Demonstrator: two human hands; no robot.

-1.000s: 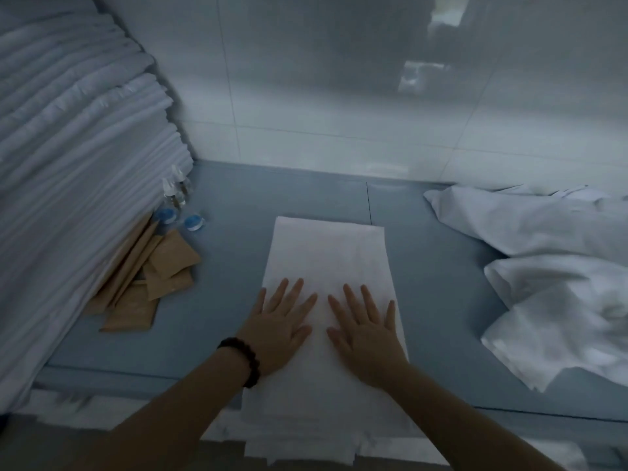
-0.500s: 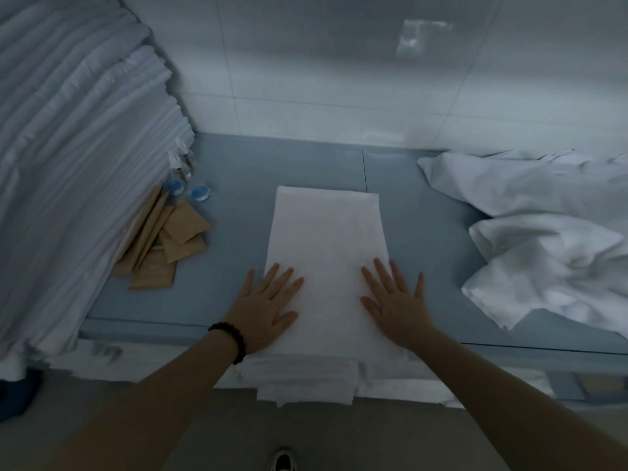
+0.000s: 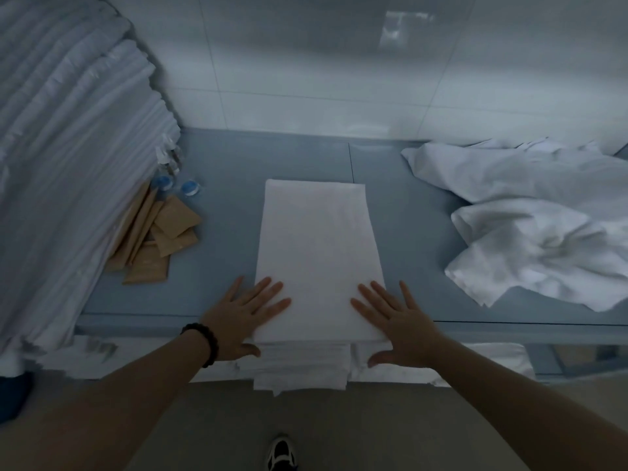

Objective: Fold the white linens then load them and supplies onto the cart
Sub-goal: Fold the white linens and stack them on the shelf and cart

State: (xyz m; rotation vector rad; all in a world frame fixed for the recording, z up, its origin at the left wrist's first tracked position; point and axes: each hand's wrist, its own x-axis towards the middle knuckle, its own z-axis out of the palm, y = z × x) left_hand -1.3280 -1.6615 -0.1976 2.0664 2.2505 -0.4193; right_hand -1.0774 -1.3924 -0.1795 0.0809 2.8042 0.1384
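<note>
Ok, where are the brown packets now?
Head view, left side of the blue table: the brown packets lie against the stack of folded linens, just nearer than the blue-capped bottles.

Dim, bluish light throughout. Across the top of the frame, a wall point(image 3: 306, 79) of large glossy pale tiles, with a faint bright reflection point(image 3: 404, 25) at upper right. Below it, a blue-grey tabletop point(image 3: 231, 205) with a seam down its middle. Along the bottom, grey-beige floor point(image 3: 373, 430).
</note>
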